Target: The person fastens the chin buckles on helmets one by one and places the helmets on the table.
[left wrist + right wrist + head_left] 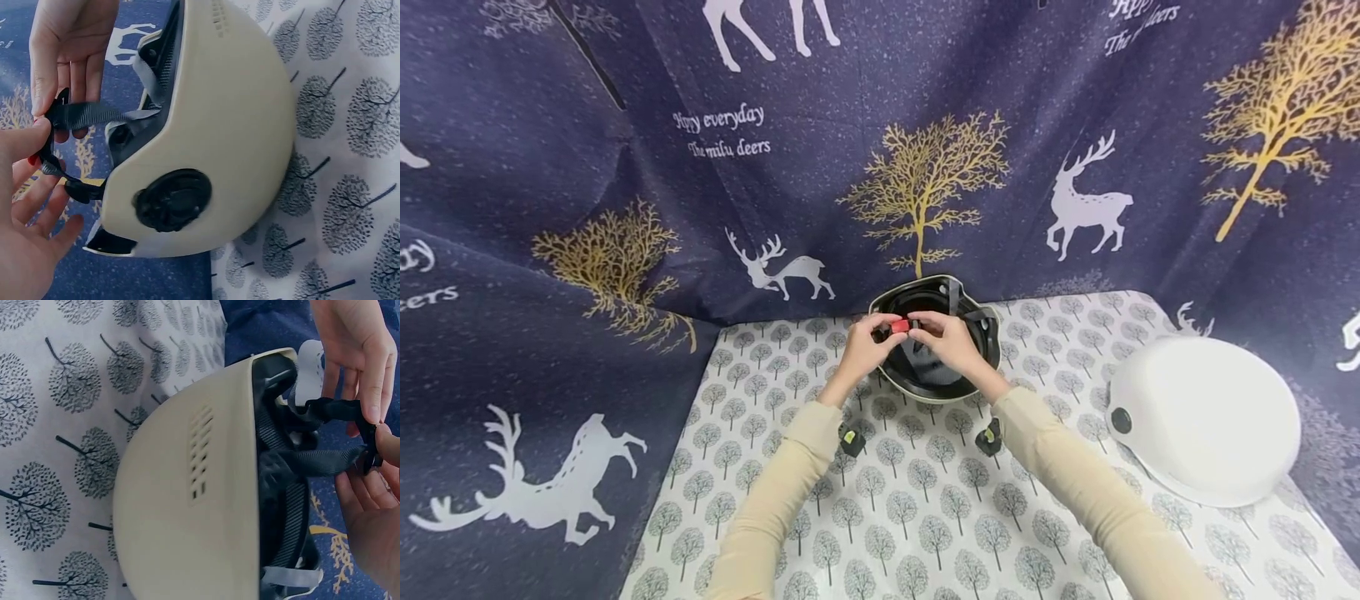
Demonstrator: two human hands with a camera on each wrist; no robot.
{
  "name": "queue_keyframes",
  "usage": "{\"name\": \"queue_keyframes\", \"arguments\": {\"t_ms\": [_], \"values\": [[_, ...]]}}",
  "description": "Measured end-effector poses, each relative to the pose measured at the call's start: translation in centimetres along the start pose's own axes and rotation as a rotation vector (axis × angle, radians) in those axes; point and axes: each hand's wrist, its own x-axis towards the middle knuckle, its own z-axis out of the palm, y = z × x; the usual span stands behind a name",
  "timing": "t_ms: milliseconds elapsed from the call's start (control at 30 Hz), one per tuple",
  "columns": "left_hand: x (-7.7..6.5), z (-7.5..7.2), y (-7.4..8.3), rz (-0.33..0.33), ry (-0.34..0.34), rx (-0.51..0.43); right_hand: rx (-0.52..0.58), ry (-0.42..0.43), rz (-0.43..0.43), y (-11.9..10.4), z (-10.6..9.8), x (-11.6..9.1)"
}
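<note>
A cream helmet (pixel 931 400) lies upside down on the table with its black inside facing up. Over its opening, my left hand (pixel 867 346) pinches the red part of the chin strap buckle (pixel 900 326). Close against it, my right hand (pixel 955 343) pinches the buckle's dark end between thumb and fingers. Black chin straps (pixel 94 114) run from the buckle into the helmet. In the right wrist view, the strap (pixel 322 462) meets the buckle at the fingertips. Whether the buckle halves are joined is hidden by the fingers.
A white dome-shaped thing (pixel 1202 417) with a dark round piece on its side stands at the right. Small dark objects (pixel 852 439) with green patches show beside the sleeves. A tree-patterned cloth (pixel 887 500) covers the table; a blue deer-print curtain (pixel 805 192) hangs behind.
</note>
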Motion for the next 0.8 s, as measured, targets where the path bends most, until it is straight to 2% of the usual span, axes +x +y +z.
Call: {"name": "queue_keyframes", "arguments": {"t_ms": [233,400,600,800], "values": [[-0.6,0.3,-0.8,0.018,-0.048,0.023,0.008,0.017,-0.023,1.1,-0.1,-0.5],[-1.3,0.2,-1.2,-0.008,-0.041,0.054,0.047,0.015,-0.010,1.6,-0.3,-0.9],[-1.8,0.1,-1.6,-0.002,-0.035,0.083,0.044,0.037,-0.003,2.4,-1.1,-1.3],[-2.5,0.0,-2.1,-0.056,-0.058,0.063,0.047,0.079,0.028,3.3,-2.4,-1.7]]}}
